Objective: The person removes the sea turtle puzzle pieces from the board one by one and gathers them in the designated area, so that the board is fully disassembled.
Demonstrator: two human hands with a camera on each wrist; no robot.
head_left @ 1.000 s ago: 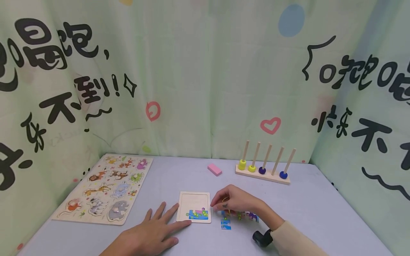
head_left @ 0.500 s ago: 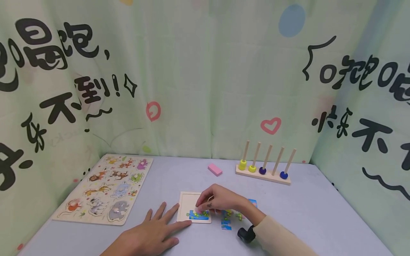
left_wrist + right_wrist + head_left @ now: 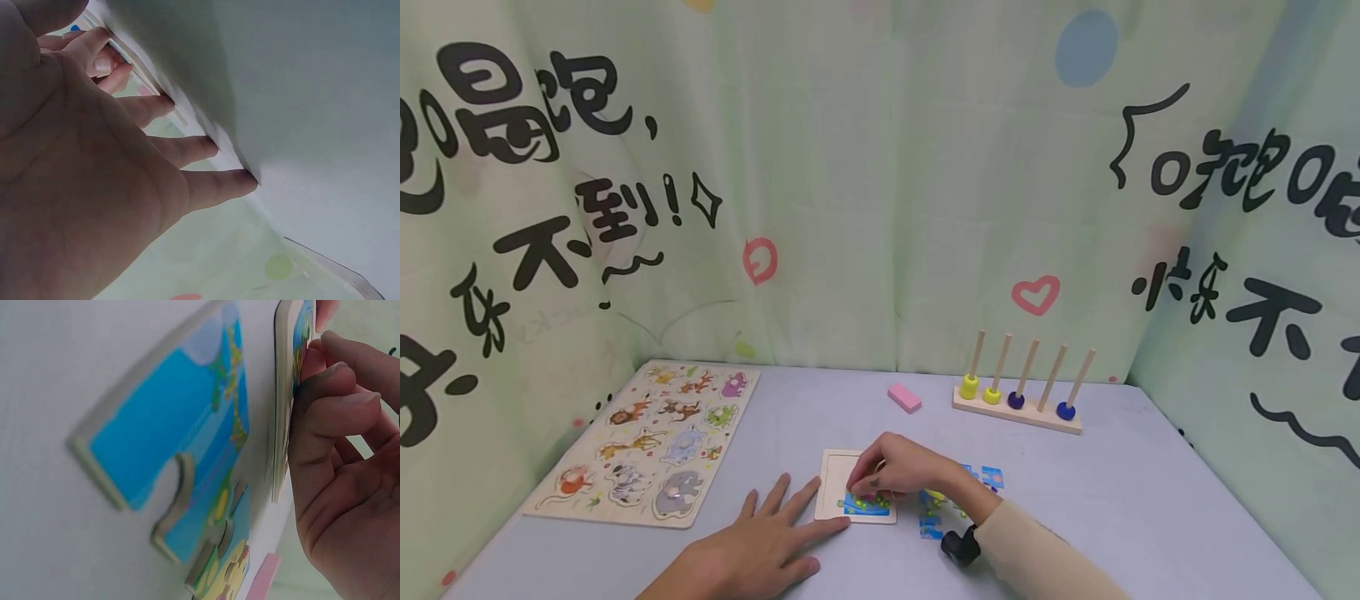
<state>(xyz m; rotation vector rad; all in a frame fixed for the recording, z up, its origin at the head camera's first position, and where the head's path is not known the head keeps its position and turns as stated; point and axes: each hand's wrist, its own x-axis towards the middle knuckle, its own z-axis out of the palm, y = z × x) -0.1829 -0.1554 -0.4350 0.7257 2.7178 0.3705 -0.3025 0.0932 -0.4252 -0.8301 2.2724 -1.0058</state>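
Observation:
A small wooden puzzle tray lies in the middle of the table, with joined blue and green jigsaw pieces in its lower right part. My right hand is over the tray, its thumb and fingers pinched together at a puzzle piece that they mostly hide. In the right wrist view, the curled fingers of that hand meet the tray's surface. Palm down, my left hand has its fingers spread, index finger and thumb touching the tray's left and lower edges. The left wrist view shows its straight fingertips on the table.
Loose puzzle pieces lie right of the tray, partly under my right forearm. Behind stand a pink block and a wooden peg stand with yellow and blue beads. A large animal puzzle board lies at the left.
My right hand has moved left from beside the loose pieces to over the tray, bringing a piece with it. My left hand has stayed at the tray's edge.

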